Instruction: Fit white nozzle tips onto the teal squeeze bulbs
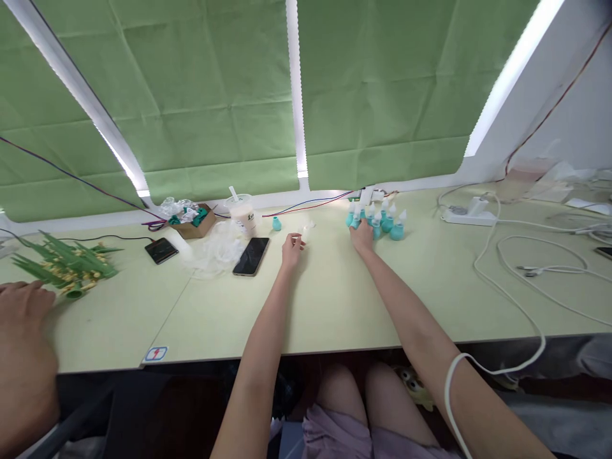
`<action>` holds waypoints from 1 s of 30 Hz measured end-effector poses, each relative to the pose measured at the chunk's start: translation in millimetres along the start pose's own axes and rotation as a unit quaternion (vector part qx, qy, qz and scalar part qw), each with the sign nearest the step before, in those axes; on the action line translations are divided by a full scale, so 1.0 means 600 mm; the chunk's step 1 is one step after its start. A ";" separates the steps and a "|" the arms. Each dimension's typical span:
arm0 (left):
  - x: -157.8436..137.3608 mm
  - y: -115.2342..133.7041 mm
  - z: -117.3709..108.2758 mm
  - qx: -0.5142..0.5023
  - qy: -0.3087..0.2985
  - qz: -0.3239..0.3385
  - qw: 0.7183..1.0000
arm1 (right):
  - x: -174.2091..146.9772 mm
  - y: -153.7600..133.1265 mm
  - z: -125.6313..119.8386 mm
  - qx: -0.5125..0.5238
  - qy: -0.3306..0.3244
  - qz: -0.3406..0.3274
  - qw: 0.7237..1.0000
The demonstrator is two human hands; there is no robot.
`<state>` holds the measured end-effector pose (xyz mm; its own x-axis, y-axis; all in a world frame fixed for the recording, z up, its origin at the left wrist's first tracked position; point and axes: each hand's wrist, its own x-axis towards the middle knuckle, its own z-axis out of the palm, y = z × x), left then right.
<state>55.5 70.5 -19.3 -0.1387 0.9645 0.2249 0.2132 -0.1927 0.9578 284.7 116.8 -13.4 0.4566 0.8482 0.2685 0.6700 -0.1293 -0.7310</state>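
Observation:
Several small teal pots [396, 231] with white flame-shaped tips stand in a tight group at the back of the table. My right hand [362, 237] is at the left front of this group, its fingers closed around one teal pot [354, 223]; the fingertips are partly hidden. My left hand [292, 250] rests over the table with loosely bent fingers apart and nothing visible in them. Just beyond it lie small whitish translucent pieces [306, 225], too small to make out. A single teal pot without a white tip [276, 223] stands to their left.
Left of my hands are a black phone [251, 256], a lidded cup with a straw [241, 214], clear plastic bags [217, 252] and a cardboard box [198, 223]. Another person's hand [26, 306] is by green artificial plants [67, 264]. White cables and a power strip [471, 215] lie right.

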 end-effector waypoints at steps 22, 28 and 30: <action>-0.005 0.007 0.000 0.014 -0.014 -0.006 1.000 | 0.019 -0.052 -0.006 0.136 0.101 -0.119 0.978; -0.004 0.007 -0.001 0.020 -0.013 -0.003 1.000 | 0.012 -0.089 -0.089 0.045 0.164 -0.243 0.955; -0.003 0.007 -0.001 0.019 -0.010 -0.003 1.000 | 0.029 -0.096 -0.148 -0.002 0.190 -0.271 0.944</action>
<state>56.1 67.7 -15.9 -0.1201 0.9694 0.2141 0.2484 -0.1795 0.9519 306.2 93.5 89.3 0.2222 0.5449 0.8086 0.8676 0.2679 -0.4190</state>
